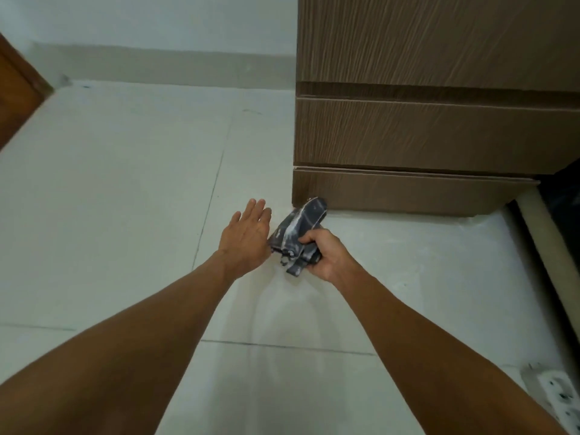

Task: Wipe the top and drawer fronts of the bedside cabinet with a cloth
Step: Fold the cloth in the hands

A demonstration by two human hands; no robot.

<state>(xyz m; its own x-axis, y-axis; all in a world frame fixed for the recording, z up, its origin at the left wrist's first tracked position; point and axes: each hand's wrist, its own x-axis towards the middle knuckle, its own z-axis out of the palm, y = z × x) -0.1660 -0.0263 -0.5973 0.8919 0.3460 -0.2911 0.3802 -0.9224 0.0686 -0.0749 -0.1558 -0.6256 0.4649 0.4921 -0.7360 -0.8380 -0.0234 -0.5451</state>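
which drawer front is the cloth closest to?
The bottom drawer front. The cloth, held in the right hand, has its tip at that front's lower left corner; the two fronts above are well clear of it.

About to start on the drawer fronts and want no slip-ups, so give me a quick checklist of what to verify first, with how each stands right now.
1. Cloth in hand: ok, the right hand has a closed grip on it.
2. Cloth bunched into a wiping pad: ok, folded into a wad.
3. Cloth clean enough: not ok, pale streaks show on it.
4. Left hand free: ok, open, flat beside the cloth.
5. Drawers shut: ok, the bottom drawer front and the one above sit closed.
6. Cabinet top clear: cannot tell, out of view.
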